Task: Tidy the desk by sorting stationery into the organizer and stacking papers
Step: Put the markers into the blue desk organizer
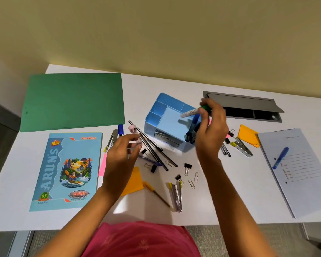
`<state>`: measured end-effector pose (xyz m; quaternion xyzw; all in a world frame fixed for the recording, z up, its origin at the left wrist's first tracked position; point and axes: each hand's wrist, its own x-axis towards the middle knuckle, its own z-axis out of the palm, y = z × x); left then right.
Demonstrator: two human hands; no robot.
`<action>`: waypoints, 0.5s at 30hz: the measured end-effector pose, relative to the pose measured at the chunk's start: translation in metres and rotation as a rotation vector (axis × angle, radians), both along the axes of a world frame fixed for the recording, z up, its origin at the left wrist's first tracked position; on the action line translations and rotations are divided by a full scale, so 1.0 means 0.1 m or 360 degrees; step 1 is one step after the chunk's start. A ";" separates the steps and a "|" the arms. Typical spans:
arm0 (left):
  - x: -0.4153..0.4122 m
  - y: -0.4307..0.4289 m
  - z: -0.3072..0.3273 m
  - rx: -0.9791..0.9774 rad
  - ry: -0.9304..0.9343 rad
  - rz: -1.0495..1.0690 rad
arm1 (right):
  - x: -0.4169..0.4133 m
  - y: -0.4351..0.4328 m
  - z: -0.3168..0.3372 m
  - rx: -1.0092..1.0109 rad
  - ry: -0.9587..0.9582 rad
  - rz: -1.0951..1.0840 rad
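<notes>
- Right hand (pixel 211 127): fingertips (pixel 205 113) pinch the green-capped end of a marker (pixel 192 111); the other fingers curl in below it.
- The marker's long axis runs leftward from those fingers, nearly level; its pale end hangs over the organizer (pixel 151 120), above the large middle compartment and not yet in it; to go in beside the blue pens (pixel 194 125) standing at the near right corner, it probably needs tipping upright.
- Left hand (pixel 119 158): fingers (pixel 135 143) curved, tips close to the thumb, over the upper end of the black pencils (pixel 154 149); blur hides whether they pinch anything, so I cannot tell.
- The pencils lie on the desk (pixel 230 201), slanting from far-left to near-right, just left of the organizer; the left hand is the nearer one for them.
</notes>
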<state>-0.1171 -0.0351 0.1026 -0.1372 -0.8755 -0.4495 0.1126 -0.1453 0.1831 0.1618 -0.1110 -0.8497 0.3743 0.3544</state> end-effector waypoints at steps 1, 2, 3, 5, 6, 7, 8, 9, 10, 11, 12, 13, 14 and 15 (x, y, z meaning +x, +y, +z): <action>0.01 -0.01 -0.01 -0.0031 0.0018 0.0002 | -0.04 0.10 -0.02 -0.0006 -0.0044 -0.0097; 0.01 -0.01 -0.01 -0.0057 0.0029 0.0001 | -0.07 0.19 -0.05 -0.0001 -0.0079 -0.0163; 0.01 -0.01 -0.02 -0.0074 0.0033 0.0000 | -0.11 0.26 -0.07 0.0009 -0.0110 -0.0205; 0.01 -0.02 -0.02 -0.0102 0.0036 -0.0003 | -0.14 0.36 -0.13 0.0034 -0.0163 -0.0238; 0.02 -0.03 -0.03 -0.0132 0.0047 -0.0012 | -0.14 0.39 -0.16 0.0039 -0.0186 -0.0238; 0.02 -0.03 -0.04 -0.0171 0.0062 -0.0027 | -0.13 0.40 -0.18 0.0036 -0.0211 -0.0238; 0.02 -0.04 -0.06 -0.0198 0.0070 -0.0040 | -0.11 0.40 -0.21 0.0028 -0.0244 -0.0230; 0.02 -0.04 -0.08 -0.0200 0.0059 -0.0045 | -0.09 0.40 -0.25 0.0024 -0.0278 -0.0212; 0.02 -0.04 -0.10 -0.0173 0.0026 -0.0043 | -0.07 0.38 -0.28 0.0027 -0.0315 -0.0185; 0.03 -0.05 -0.12 -0.0133 -0.0016 -0.0036 | -0.05 0.37 -0.33 0.0044 -0.0347 -0.0148; 0.03 -0.06 -0.15 -0.0102 -0.0054 -0.0030 | -0.03 0.36 -0.38 0.0071 -0.0381 -0.0110; 0.03 -0.06 -0.17 -0.0089 -0.0076 -0.0027 | -0.02 0.35 -0.43 0.0101 -0.0417 -0.0082; 0.04 -0.06 -0.19 -0.0091 -0.0086 -0.0028 | -0.01 0.36 -0.49 0.0133 -0.0450 -0.0058; 0.05 -0.07 -0.21 -0.0095 -0.0094 -0.0031 | 0.00 0.36 -0.54 0.0169 -0.0478 -0.0035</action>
